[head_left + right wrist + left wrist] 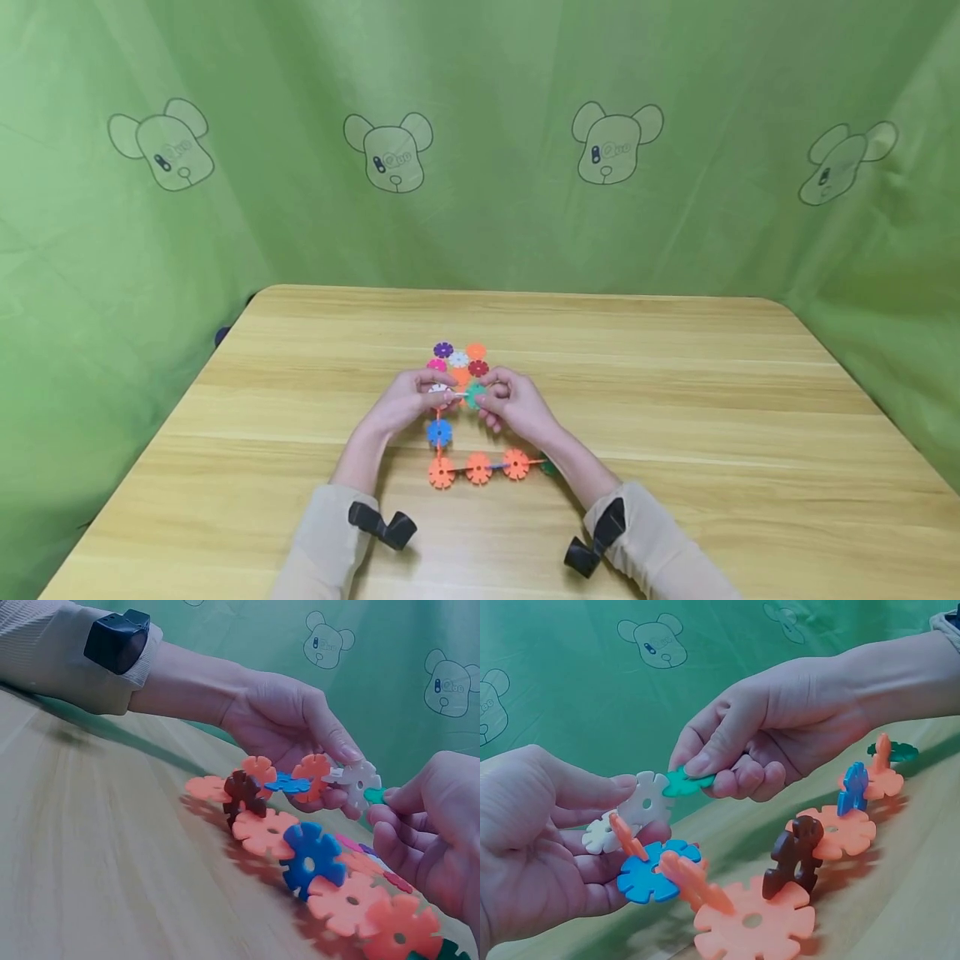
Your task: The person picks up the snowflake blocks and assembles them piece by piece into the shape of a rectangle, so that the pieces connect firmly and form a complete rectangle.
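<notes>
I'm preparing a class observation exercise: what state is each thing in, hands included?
Left hand: pinching the upright white disc
Right hand: pinching the green disc
Upright white disc: raised
Green disc: against the white disc's edge; whether slotted, unclear
Disc chain: linked, bent, partly lifted
Far discs: lying flat
Curtain: hanging

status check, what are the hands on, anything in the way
Left hand pinching white disc. Right hand pinching green disc, its edge against the white one. Joined chain of discs trailing onto table. Nothing seen between the two.
</notes>
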A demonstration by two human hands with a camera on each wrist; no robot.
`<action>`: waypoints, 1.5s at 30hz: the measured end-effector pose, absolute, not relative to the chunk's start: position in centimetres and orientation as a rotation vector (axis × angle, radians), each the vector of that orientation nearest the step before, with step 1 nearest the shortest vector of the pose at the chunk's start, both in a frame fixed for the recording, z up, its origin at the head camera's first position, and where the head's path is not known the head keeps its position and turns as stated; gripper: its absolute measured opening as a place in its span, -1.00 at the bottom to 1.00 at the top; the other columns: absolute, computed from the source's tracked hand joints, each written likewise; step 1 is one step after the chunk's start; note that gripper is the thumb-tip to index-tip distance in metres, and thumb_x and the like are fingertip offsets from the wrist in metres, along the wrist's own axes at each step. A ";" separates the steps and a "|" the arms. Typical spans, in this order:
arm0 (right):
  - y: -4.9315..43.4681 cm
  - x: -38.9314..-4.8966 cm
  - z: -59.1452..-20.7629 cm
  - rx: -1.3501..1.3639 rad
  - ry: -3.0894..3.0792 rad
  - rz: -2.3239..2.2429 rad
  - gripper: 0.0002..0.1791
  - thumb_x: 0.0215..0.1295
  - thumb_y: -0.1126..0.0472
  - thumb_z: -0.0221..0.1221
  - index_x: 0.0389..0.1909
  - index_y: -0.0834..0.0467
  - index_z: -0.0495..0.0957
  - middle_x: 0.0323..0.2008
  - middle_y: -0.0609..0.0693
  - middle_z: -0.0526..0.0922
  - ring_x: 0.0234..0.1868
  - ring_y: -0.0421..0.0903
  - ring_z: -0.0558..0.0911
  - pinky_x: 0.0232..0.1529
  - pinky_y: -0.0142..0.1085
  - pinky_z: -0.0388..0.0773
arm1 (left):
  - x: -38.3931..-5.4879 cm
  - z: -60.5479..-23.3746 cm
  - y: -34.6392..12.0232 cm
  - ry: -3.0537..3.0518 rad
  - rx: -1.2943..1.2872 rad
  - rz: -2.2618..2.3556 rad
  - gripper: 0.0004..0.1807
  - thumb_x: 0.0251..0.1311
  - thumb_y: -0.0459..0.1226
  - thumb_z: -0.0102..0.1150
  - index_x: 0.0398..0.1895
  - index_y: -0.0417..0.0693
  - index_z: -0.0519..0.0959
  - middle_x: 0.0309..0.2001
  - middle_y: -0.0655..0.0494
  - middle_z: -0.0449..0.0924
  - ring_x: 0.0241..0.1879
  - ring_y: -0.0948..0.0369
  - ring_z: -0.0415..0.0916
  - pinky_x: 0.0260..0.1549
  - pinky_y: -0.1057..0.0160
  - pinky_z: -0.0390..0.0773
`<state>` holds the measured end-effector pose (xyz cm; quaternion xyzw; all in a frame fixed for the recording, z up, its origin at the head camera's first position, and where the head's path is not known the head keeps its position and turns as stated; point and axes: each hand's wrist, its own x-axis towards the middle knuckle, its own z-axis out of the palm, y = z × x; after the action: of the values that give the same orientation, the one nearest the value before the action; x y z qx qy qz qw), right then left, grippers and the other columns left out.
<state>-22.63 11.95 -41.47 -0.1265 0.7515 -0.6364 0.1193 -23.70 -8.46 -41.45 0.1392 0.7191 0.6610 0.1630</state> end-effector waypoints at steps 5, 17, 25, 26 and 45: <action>12.0 -22.9 -41.6 -0.345 2.173 -1.868 -0.76 0.22 0.46 0.10 -0.09 0.39 0.39 -0.51 0.29 0.55 -0.65 -0.17 0.48 -0.63 -0.41 0.46 | -23.7 -41.3 -8.4 2.036 0.385 1.889 -0.67 0.13 -0.47 0.11 -0.02 -0.45 0.46 -0.27 -0.17 0.64 -0.25 0.07 0.60 -0.26 0.27 0.55; 12.3 -23.0 -41.5 -0.346 2.104 -1.842 -0.76 0.20 0.49 0.07 -0.10 0.41 0.39 -0.55 0.15 0.55 -0.62 -0.16 0.49 -0.62 -0.42 0.46 | -23.7 -41.7 -8.3 2.013 0.362 1.866 -0.67 0.12 -0.48 0.12 -0.03 -0.47 0.47 -0.28 -0.16 0.64 -0.30 0.14 0.61 -0.25 0.27 0.55; 12.3 -22.9 -41.6 -0.353 2.116 -1.817 -0.75 0.20 0.47 0.09 -0.09 0.40 0.39 -0.53 0.19 0.56 -0.61 -0.16 0.50 -0.59 -0.41 0.48 | -23.6 -41.6 -8.2 2.011 0.365 1.845 -0.67 0.13 -0.48 0.12 -0.02 -0.46 0.47 -0.29 -0.18 0.63 -0.28 0.07 0.61 -0.21 0.20 0.56; 12.3 -22.9 -41.6 -0.349 2.121 -1.818 -0.74 0.21 0.47 0.09 -0.07 0.40 0.39 -0.51 0.23 0.56 -0.61 -0.16 0.50 -0.59 -0.40 0.49 | -23.6 -41.6 -8.2 2.014 0.370 1.842 -0.67 0.14 -0.46 0.12 -0.01 -0.46 0.46 -0.27 -0.20 0.63 -0.27 0.05 0.61 -0.19 0.18 0.55; 11.9 -22.7 -41.8 -0.281 2.073 -1.924 -0.68 0.21 0.48 0.07 -0.02 0.44 0.32 -0.42 0.30 0.58 -0.57 -0.11 0.57 -0.49 -0.32 0.59 | -23.5 -42.2 -7.4 2.187 0.515 1.759 -0.58 0.08 -0.40 0.21 0.04 -0.36 0.46 -0.32 -0.09 0.60 -0.39 0.06 0.60 -0.31 0.20 0.60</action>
<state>-22.69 11.87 -41.78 -0.0976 0.7211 -0.6695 0.1493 -23.52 -7.44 -42.22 0.1786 0.7585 0.6100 0.1435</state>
